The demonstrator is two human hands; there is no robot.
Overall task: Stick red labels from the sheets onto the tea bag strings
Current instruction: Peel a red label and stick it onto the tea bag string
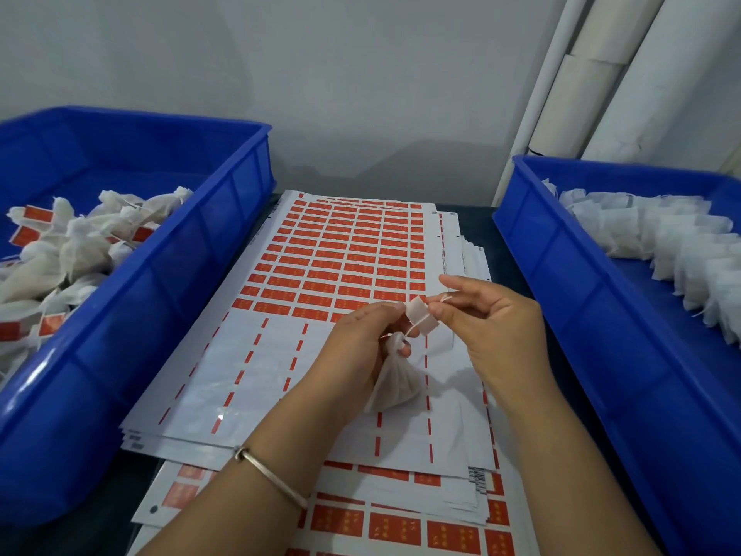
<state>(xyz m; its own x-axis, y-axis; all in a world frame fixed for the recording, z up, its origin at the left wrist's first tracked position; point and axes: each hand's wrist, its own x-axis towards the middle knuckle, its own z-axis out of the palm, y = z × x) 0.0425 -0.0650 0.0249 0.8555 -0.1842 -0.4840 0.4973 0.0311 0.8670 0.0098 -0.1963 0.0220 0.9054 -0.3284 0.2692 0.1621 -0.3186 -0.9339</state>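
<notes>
1. Now holding the tea bag [395, 381] in the left hand [367, 347], fingers curled round its gathered neck, pouch hanging below the palm over the label sheet [341, 254].
2. Pinching the end of the string [417, 323] with the right hand [487, 323], thumb and forefinger closed on it, other fingers spread loosely above.
3. Keeping the label [421, 315] between the two hands, pale back side up, string running across its middle from the bag's neck toward the right fingertips; judging from this, folding over the string not yet finished.
4. Keeping the string taut and straight along the fold line before closing; slack here probably meaning a crooked tag.
5. Bringing the two halves together edge to edge, then pressing from the string outward, so that no sticky margin is left showing.
6. Avoiding contact between the adhesive and the pouch paper just under the left fingertips; thin mesh likely tearing if stuck.
7. Holding everything above the sheet, well clear of the remaining red labels beyond the knuckles, so as not to lift one by accident.
8. Planning the drop: labelled bags [68, 250] lying in the blue bin [168, 298] out past the left hand, unlabelled bags [661, 238] in the right bin [593, 315] out past the right hand.
</notes>
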